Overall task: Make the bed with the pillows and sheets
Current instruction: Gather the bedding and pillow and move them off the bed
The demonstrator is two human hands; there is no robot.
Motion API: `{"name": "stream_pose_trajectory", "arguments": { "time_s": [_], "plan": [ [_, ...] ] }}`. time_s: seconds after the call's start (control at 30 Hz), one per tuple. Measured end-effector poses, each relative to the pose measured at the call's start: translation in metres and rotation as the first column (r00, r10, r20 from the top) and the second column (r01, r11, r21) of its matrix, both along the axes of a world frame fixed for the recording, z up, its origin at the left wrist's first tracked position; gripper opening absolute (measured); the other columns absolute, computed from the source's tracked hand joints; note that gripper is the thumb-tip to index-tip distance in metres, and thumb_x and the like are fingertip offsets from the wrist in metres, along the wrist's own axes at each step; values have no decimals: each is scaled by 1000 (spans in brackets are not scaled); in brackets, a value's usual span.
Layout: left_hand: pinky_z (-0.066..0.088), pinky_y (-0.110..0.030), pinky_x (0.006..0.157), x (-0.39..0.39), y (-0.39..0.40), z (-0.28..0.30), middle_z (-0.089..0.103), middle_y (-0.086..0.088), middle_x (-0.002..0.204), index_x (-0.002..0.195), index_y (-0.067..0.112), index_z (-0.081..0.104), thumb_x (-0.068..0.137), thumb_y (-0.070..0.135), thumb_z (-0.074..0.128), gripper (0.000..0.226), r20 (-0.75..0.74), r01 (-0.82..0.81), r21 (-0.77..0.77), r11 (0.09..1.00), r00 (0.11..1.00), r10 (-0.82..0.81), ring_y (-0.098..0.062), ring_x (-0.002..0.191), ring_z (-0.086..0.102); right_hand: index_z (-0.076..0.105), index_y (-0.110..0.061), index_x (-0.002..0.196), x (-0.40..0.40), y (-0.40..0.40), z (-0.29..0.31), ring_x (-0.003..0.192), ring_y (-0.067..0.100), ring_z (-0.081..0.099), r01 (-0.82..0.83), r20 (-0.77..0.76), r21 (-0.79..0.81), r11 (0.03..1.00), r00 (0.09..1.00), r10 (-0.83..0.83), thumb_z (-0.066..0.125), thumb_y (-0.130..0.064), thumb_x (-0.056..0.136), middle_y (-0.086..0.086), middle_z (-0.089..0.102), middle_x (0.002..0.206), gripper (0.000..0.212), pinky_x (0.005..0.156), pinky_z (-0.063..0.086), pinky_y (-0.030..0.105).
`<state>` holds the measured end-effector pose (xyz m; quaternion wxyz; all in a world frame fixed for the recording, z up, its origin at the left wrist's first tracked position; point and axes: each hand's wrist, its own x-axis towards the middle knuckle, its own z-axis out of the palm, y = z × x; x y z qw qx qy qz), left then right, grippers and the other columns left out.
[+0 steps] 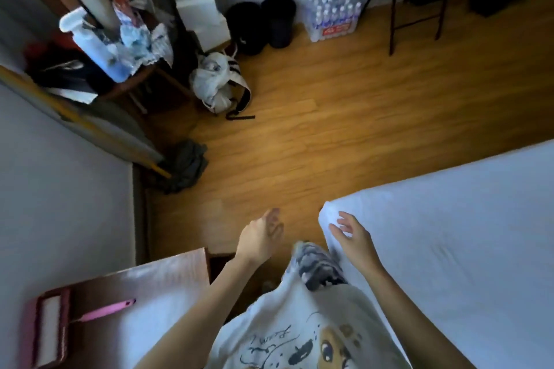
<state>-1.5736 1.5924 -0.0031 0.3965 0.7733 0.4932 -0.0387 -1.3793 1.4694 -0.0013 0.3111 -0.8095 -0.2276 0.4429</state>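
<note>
At the bed corner [329, 213], right hand [355, 237] hovers, left hand [259, 238] over floor [299, 135].

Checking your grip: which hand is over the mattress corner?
The right hand, fingers spread over the white mattress corner; the left hand hangs over bare floor.

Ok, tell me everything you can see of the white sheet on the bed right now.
The white sheet looks like plain, soft fabric covering the mattress at lower right, mostly smooth with faint creases. Only one corner shows, rounded and wrapped over the mattress edge beside the wooden floor. The right hand, fingers relaxed, is over that corner; whether it touches is unclear. No pillows are in view.
</note>
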Motion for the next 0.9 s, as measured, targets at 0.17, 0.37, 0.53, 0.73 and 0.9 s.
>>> {"name": "stream_pose_trajectory", "arguments": {
  "time_s": [0.17,0.37,0.53,0.73,0.9],
  "plan": [
    [46,-31,83,65,111,-12,68,3,118,133,24,52,97,34,53,37,-32,47,-28,999,998,-48,-20,106,64,52,-17,131,45,108,-29,112,16,57,70,-44,12,997,997,-69,64,-30,91,-4,59,111,44,93,45,30],
    [48,-27,81,160,258,-6,63,4,123,133,25,52,97,34,52,37,-37,19,-51,999,999,-21,-13,105,63,49,-8,134,125,274,-43,101,11,55,-69,-123,32,997,990,72,65,-22,91,7,61,118,48,74,42,6],
    [48,-20,77,248,368,38,62,6,116,132,22,53,99,29,52,34,57,118,-31,993,992,-116,-8,101,61,44,-23,138,210,373,0,113,7,50,-48,-88,93,995,995,56,60,-40,91,-10,51,121,52,94,45,28],
    [46,-10,73,373,481,44,61,16,104,117,31,54,99,25,53,19,205,163,-108,981,969,-139,2,93,57,43,-23,140,319,431,21,115,10,52,253,-83,127,959,966,-244,60,-40,92,-8,52,126,54,95,45,30],
    [46,-18,85,510,565,27,60,13,113,116,38,53,99,23,55,22,267,347,-165,923,917,-296,-2,100,58,44,-20,139,418,459,12,108,6,54,554,-32,149,819,830,-556,60,-38,92,-8,56,125,52,92,46,26]
  ]
}}
